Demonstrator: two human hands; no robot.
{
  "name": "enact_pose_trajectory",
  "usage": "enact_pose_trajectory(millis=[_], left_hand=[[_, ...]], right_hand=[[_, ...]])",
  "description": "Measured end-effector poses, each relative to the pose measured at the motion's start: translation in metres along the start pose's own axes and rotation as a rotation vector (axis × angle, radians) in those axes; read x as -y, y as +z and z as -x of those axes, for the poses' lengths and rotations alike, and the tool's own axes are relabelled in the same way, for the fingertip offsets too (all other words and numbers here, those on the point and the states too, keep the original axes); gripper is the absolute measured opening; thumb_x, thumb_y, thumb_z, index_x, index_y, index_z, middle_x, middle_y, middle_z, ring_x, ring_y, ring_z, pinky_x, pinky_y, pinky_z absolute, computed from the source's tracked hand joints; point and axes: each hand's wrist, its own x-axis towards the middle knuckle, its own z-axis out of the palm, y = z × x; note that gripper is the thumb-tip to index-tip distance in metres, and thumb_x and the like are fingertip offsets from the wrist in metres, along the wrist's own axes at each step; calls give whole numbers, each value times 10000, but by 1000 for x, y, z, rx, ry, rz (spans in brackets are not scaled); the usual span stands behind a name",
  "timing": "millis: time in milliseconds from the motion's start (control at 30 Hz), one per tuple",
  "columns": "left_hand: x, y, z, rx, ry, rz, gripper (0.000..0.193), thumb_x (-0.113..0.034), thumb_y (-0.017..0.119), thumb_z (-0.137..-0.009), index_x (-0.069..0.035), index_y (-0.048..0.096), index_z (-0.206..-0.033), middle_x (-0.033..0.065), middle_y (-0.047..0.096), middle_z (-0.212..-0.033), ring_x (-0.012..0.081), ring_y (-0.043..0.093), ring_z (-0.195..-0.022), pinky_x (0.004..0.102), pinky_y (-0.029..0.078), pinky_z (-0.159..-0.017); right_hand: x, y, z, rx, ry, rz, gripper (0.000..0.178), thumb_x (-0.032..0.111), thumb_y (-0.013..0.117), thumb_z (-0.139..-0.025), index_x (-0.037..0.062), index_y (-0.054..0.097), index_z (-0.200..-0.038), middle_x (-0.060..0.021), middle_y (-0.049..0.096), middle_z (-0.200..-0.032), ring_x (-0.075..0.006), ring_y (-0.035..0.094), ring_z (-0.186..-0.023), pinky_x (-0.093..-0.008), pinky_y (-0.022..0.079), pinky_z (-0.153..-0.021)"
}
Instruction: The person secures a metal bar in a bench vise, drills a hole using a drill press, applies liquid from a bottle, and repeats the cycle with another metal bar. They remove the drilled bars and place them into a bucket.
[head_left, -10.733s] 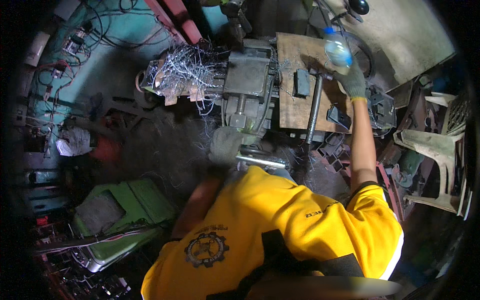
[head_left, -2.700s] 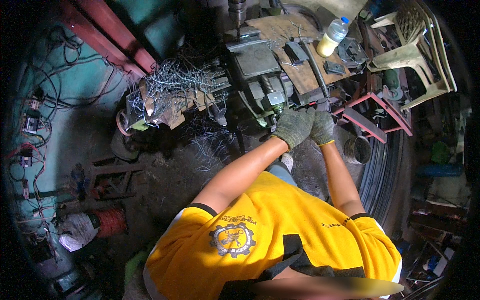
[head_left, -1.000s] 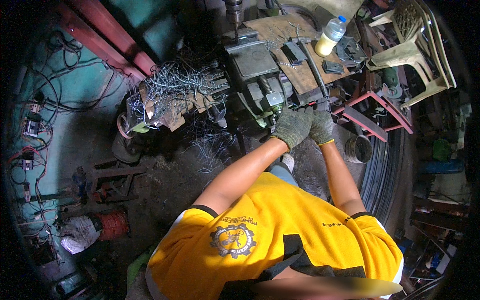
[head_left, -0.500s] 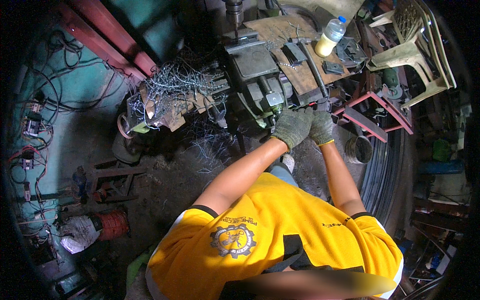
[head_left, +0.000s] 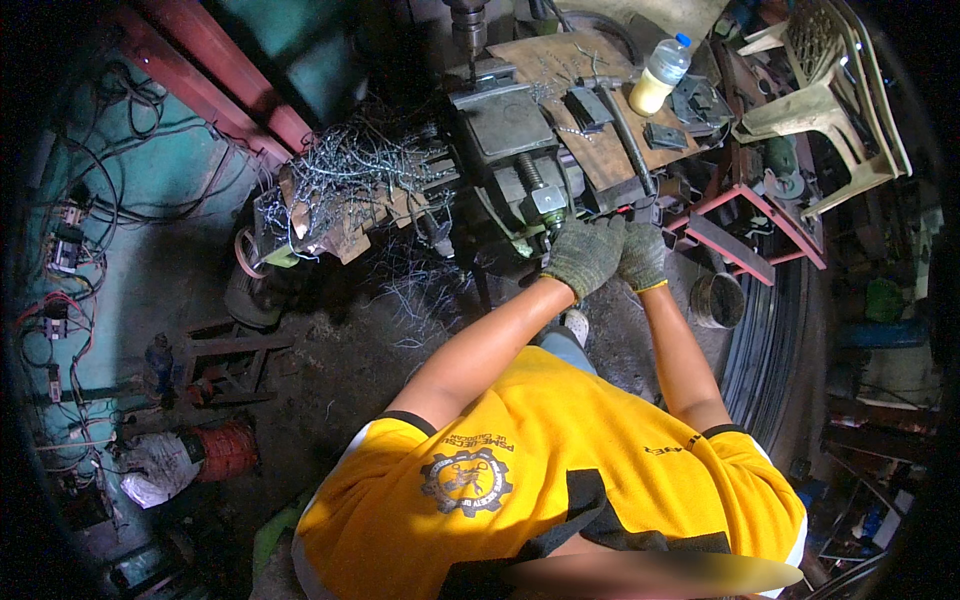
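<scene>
My left hand point(head_left: 586, 256) and my right hand point(head_left: 642, 256), both in grey knit work gloves, are side by side below the front of a machine vise point(head_left: 504, 122). The fingers of each are curled inward, and whatever they hold is hidden by the gloves. My left hand is close to the vise's screw point(head_left: 531, 172) and its large nut point(head_left: 547, 203). A small red spot shows just beyond the fingertips, too small to name. Above the vise hangs a drill chuck point(head_left: 468, 28) with a bit.
Tangled metal shavings point(head_left: 365, 165) heap up left of the vise. On a brown board point(head_left: 590, 150) at the right are a bottle point(head_left: 661, 76) with yellowish liquid, a metal bar point(head_left: 627, 140) and dark blocks. Further right are a red metal frame point(head_left: 745, 235), a bucket point(head_left: 717, 300) and a plastic chair point(head_left: 825, 125).
</scene>
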Motion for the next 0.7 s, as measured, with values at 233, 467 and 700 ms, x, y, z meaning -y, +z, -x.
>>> enact_pose_trajectory(millis=[233, 467, 700], left_hand=[[-1, 2, 0, -29, 3, -14, 181, -191, 527, -951, -78, 664, -990, 181, 718, -848, 376, 714, -744, 520, 538, -674], [-1, 0, 0, -7, -4, -12, 183, -195, 525, -952, -81, 665, -987, 181, 720, -852, 382, 711, -741, 525, 539, -679], [-3, -3, 0, 26, -19, -13, 195, -197, 521, -956, -73, 666, -996, 186, 721, -876, 379, 714, -769, 520, 539, -694]], right_hand=[[2, -6, 0, -36, -20, -20, 191, 308, 714, -808, 120, 714, -841, -138, 717, -788, -366, 697, -721, -499, 528, -635], [0, 0, 0, -43, -28, -20, 201, 311, 718, -804, 113, 707, -832, -132, 708, -774, -364, 692, -720, -496, 521, -638], [-1, 0, 1, -53, -45, 1, 216, 319, 721, -801, 108, 702, -841, -130, 706, -773, -361, 693, -726, -493, 520, -645]])
